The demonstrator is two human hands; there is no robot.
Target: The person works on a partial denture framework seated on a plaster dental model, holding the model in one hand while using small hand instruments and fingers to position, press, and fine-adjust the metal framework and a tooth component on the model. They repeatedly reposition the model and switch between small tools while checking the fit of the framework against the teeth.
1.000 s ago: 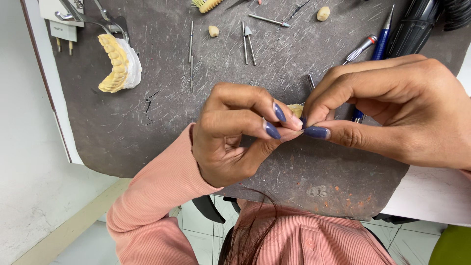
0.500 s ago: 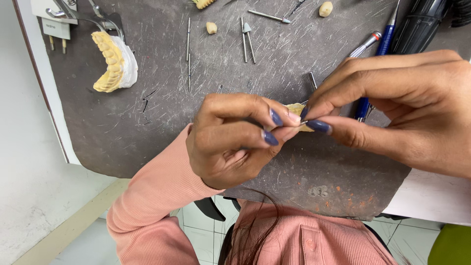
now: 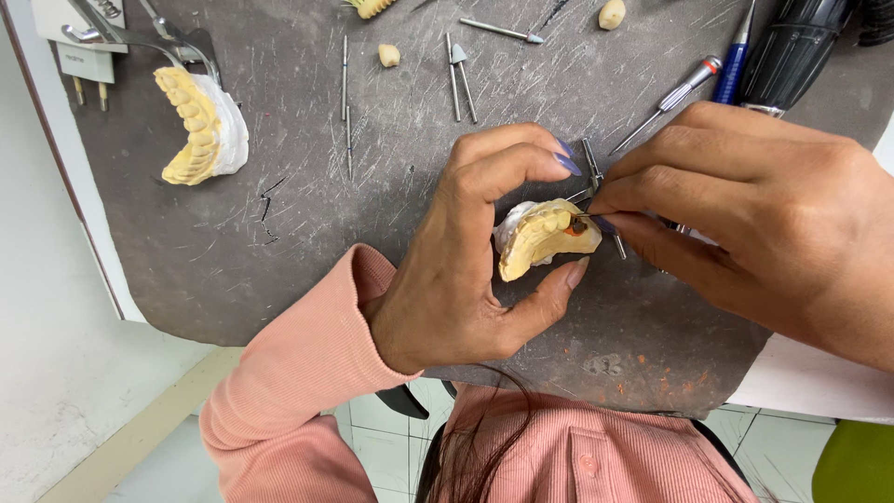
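My left hand (image 3: 470, 256) grips a yellow dental arch model (image 3: 542, 240) between thumb and fingers, teeth side up, over the dark scratched mat (image 3: 298, 233). A small orange-red patch with a dark spot sits on the model near its right end. My right hand (image 3: 754, 219) pinches a thin metal tool whose tip touches that patch. A second yellow dental model on a white base (image 3: 200, 126) lies at the mat's upper left.
Several thin metal burs and picks (image 3: 456, 74) lie scattered on the mat, with small loose tooth pieces (image 3: 389, 56). A blue pen (image 3: 734, 65) and a black handpiece (image 3: 792, 51) rest top right. A white adapter (image 3: 79, 37) sits top left.
My left hand has opened from a tight pinch and turned, so the dental model now shows. The right hand's tool tip has come onto the model.
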